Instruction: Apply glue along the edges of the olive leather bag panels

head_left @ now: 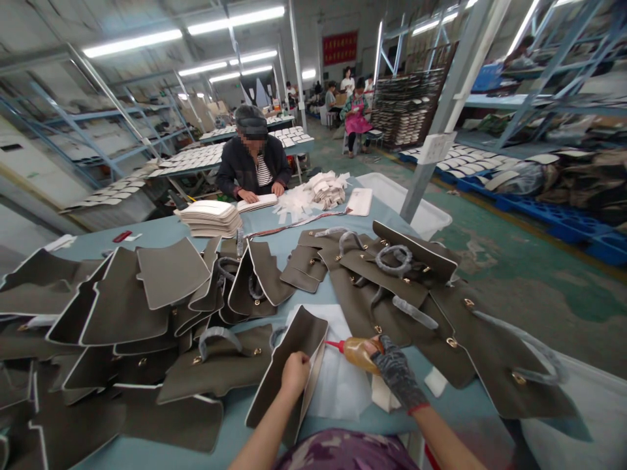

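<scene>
My left hand [294, 373] is bare and closed on a grey-brown bag panel with white edging [289, 365], pressing it down against the table near the front edge. My right hand [398, 373] wears a dark knit glove and grips a small amber squeeze bottle [357, 352]. The bottle's red nozzle [334, 344] points left and touches the panel's white edge. A white sheet [343, 385] lies under the panel and the bottle.
Piles of grey-brown bag pieces with wrapped handles and gold hardware cover the blue table [289, 245] at left [122, 313] and right [416, 287]. Across the table a seated person [253, 160] handles white pieces beside a white stack [210, 219]. Other people sit far behind. A steel post [441, 117] stands at right.
</scene>
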### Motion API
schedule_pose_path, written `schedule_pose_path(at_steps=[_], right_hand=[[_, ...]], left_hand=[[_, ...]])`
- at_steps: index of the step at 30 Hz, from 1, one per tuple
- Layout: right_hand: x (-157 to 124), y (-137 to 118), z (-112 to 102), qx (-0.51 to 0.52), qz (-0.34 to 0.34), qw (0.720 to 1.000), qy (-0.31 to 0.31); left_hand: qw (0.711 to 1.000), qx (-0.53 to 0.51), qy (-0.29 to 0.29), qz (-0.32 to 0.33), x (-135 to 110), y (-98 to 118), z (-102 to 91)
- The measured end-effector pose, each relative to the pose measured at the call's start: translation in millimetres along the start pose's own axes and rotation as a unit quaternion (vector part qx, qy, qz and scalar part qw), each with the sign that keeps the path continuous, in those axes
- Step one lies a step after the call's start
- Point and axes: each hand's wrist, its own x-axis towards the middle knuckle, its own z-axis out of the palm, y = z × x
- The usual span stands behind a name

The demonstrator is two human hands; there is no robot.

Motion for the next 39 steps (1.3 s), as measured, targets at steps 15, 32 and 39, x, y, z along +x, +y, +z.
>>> schedule_pose_path(at_steps=[15,32,39], right_hand=[[1.1,7.6,4.3,-0.048,-0.023,0.998,-0.016],[-32.0,18.2,15.4,-0.067,0.039,0.995,-0.062],[-47.5,21.4,17.8,-0.078,0.073,0.991,-0.078]], left_hand=[[1.000,0.003,-0.002,-0.011,-4.5,4.3,-1.5],[1.000,0.006,0.007,0.011,1.8,-6.3,7.2],[1.000,0.000,0.002,0.008,-1.0,-4.3,6.1]])
